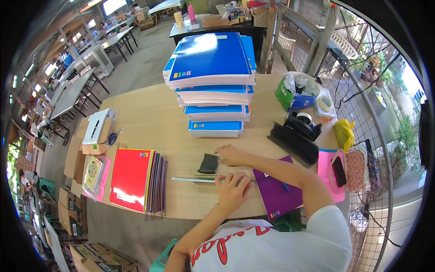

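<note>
Left hand (232,189) presses flat, fingers spread, on the ruler (199,179); right hand (231,155) pinches the dark clip (209,163). Better to keep the ruler pinned firmly to the worktop (154,122).

Hands at a ruler on the tabletop (154,118)

Left hand (232,190) presses the ruler (195,179); right hand (232,155) touches a dark clip (209,163), below the blue notebook stack (213,81).

wooden table (158,122) | blue notebook stack (213,81) | red notebooks (136,179) | ruler (195,179)
</note>
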Tool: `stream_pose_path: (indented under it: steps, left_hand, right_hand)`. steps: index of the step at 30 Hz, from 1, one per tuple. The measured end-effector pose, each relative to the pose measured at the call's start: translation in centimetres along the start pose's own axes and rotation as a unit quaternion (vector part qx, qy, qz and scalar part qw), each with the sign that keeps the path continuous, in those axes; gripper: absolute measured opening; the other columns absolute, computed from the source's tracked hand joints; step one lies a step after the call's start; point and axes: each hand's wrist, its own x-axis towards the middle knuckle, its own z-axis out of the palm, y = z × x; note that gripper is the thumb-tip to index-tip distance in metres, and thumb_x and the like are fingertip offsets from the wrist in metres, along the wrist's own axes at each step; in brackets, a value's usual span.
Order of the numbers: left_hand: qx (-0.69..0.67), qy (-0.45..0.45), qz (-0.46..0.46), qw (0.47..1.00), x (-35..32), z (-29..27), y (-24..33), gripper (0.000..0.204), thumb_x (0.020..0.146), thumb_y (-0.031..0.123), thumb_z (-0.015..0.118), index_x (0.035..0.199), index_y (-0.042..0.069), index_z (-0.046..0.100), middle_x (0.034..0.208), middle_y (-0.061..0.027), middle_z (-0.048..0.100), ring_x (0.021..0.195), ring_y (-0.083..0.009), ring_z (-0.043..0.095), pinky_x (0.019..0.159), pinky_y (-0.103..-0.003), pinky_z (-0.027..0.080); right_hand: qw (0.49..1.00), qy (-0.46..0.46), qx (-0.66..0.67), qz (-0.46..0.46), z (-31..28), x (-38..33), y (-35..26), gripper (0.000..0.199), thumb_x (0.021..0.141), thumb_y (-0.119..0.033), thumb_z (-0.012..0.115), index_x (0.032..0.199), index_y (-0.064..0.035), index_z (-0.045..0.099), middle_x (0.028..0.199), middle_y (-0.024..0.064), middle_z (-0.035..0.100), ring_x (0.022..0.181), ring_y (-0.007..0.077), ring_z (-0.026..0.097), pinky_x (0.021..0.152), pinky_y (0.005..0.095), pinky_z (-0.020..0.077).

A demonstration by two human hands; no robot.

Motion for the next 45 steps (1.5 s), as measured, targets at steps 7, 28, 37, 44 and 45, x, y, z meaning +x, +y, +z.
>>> stream_pose_path:
  steps: [7,28,37,44,45]
  left_hand:
    - [0.024,-0.023,0.010,0.999,0.3,-0.3,-0.4,0.022,0.080,0.031,0.075,0.099,0.024,0.065,0.099,0.0090,0.062,0.088,-0.0143,0.057,0.086,-0.047,0.033]
    - [-0.014,-0.067,-0.015,0.998,0.8,-1.9,-2.8,0.026,0.074,0.021,0.081,0.088,0.016,0.060,0.087,0.0033,0.064,0.083,-0.0213,0.059,0.082,-0.041,0.035]
    - [-0.060,-0.050,-0.015,0.997,1.0,-2.1,-3.2,0.058,0.070,0.017,0.084,0.118,0.011,0.052,0.115,-0.0085,0.059,0.104,-0.0268,0.057,0.086,-0.043,0.038]
    - [-0.089,-0.051,-0.022,0.995,0.7,-1.9,-3.8,0.071,0.068,0.015,0.087,0.125,0.007,0.046,0.132,-0.0191,0.047,0.116,-0.0366,0.049,0.094,-0.048,0.042]
    - [-0.104,-0.049,-0.029,0.993,0.6,-1.9,-3.9,0.072,0.068,0.014,0.088,0.125,0.006,0.045,0.132,-0.0201,0.046,0.117,-0.0383,0.048,0.095,-0.049,0.043]
  right_hand:
    - [0.991,-0.108,-0.076,-0.030,0.2,2.2,-2.2,0.061,0.075,-0.049,0.074,0.127,-0.0200,0.065,0.122,0.0297,0.053,0.113,0.0466,0.050,0.098,0.0527,0.0431]
    - [0.882,-0.145,0.433,-0.113,-12.6,-14.7,-2.6,0.054,0.085,-0.050,0.063,0.122,-0.0098,0.070,0.118,0.0223,0.060,0.108,0.0351,0.058,0.098,0.0406,0.0419]
    - [0.939,-0.082,0.328,-0.063,-10.9,-13.6,-2.3,0.048,0.087,-0.044,0.063,0.122,-0.0119,0.070,0.110,0.0180,0.066,0.106,0.0313,0.058,0.096,0.0388,0.0433]
    - [0.962,-0.017,0.271,-0.034,-10.9,-12.4,-3.1,0.042,0.086,-0.038,0.065,0.118,-0.0102,0.072,0.110,0.0189,0.065,0.101,0.0327,0.060,0.092,0.0407,0.0454]
    - [0.964,-0.032,0.257,-0.066,-10.6,-12.2,-3.8,0.042,0.087,-0.037,0.065,0.117,-0.0100,0.072,0.111,0.0186,0.065,0.101,0.0324,0.060,0.091,0.0400,0.0461]
